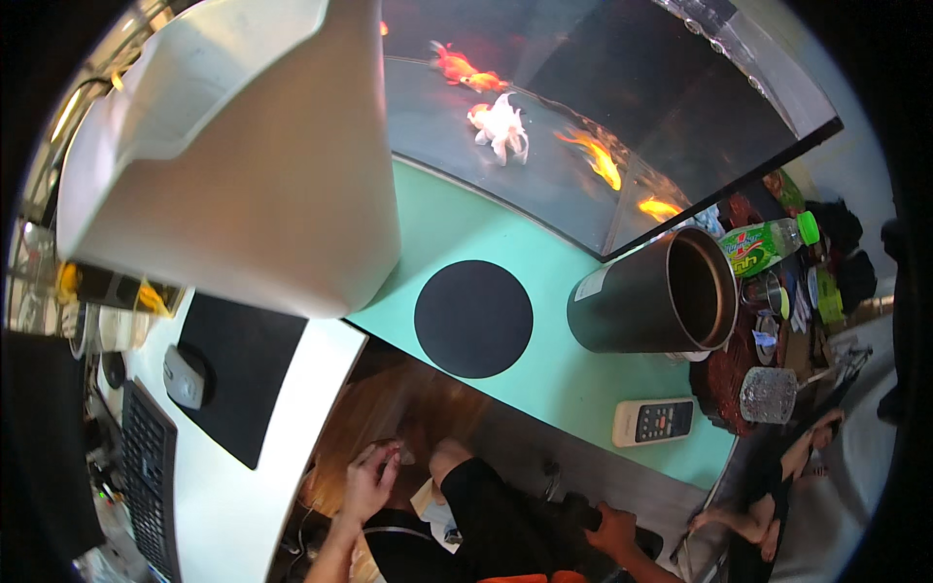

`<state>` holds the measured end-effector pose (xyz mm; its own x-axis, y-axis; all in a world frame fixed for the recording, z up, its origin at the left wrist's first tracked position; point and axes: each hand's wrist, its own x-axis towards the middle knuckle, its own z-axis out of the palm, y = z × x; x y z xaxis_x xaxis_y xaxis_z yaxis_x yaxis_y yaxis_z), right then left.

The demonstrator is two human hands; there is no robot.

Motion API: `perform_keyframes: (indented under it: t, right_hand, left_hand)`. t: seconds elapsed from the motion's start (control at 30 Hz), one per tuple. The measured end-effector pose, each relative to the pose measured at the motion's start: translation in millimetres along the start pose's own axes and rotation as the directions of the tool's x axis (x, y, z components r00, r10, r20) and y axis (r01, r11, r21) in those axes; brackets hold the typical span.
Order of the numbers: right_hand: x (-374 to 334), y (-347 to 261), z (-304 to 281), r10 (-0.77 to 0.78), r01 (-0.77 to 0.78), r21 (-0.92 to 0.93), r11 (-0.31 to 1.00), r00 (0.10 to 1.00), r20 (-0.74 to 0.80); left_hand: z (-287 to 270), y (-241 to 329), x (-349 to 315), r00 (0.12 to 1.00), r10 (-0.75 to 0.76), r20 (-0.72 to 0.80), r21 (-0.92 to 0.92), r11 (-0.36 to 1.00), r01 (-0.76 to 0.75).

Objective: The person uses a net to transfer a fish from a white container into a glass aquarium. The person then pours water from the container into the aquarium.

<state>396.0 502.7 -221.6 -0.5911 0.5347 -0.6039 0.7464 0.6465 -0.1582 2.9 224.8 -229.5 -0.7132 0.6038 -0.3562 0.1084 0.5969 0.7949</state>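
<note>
My left hand point(369, 480) is raised above my lap, below the mint-green tabletop point(544, 398). Its fingers are pinched together, with something small and pale near the tips that I cannot make out. Lower right, my right hand point(614, 533) curls at a dark rounded object point(577, 512) beside my leg; its kind is unclear. On the tabletop lie a round black mat point(474, 319) and a white remote control point(653, 422). A dark cylindrical canister point(622, 306) stands at the right of the mat.
A large pale bin-like container point(262, 185) rises at the left. Behind is a fish tank point(573, 219) with several goldfish. A white desk holds a mouse point(184, 377) and keyboard point(148, 476). Right are a green-capped bottle point(768, 245), a glass point(768, 394) and another person point(777, 486).
</note>
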Motion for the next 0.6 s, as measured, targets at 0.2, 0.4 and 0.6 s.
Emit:
perform_keyframes:
  t: [0.2,0.4,0.6]
  right_hand:
    - [9,17,5,-0.05,0.052,0.024,0.998,0.995,-0.081]
    - [8,-7,-21,-0.518,0.54,0.034,0.841,0.822,-0.236]
    - [48,-122,-66,-0.874,0.939,0.168,0.299,0.341,-0.348]
  left_hand:
    - [-71,108,-3,0.716,0.67,-0.196,0.413,0.719,-0.559]
    - [-115,133,38,0.709,0.619,-0.339,0.523,0.75,-0.405]
    - [-114,138,73,0.694,0.668,-0.268,0.682,0.641,-0.354]
